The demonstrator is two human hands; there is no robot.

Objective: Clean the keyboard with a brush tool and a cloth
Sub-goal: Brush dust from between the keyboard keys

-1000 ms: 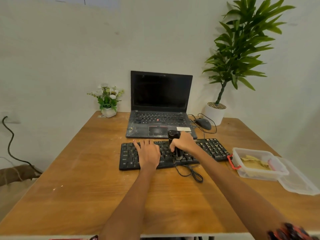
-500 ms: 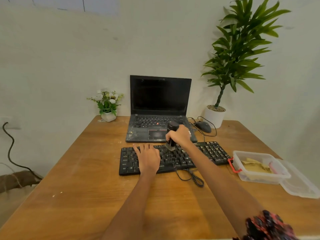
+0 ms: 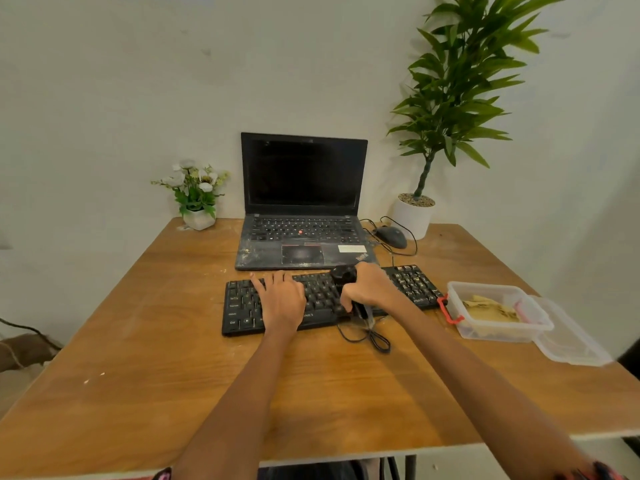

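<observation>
A black keyboard (image 3: 412,284) lies across the middle of the wooden table, its cable looped in front of it. My left hand (image 3: 282,297) rests flat on the keyboard's left half, fingers spread. My right hand (image 3: 369,287) is closed around a black brush tool (image 3: 343,274), whose lower end points down at the keyboard's front edge near the middle. A yellowish cloth (image 3: 490,308) lies inside a clear plastic box to the right of the keyboard.
An open black laptop (image 3: 304,202) stands just behind the keyboard, with a wired mouse (image 3: 391,236) to its right. A small flower pot (image 3: 197,195) and a tall potted plant (image 3: 450,98) stand at the back. The plastic box (image 3: 540,323) and its lid (image 3: 571,344) sit at the right edge.
My right hand has drawn the brush from the keyboard's back rows toward its front edge. My left hand has stayed on the left half of the keyboard.
</observation>
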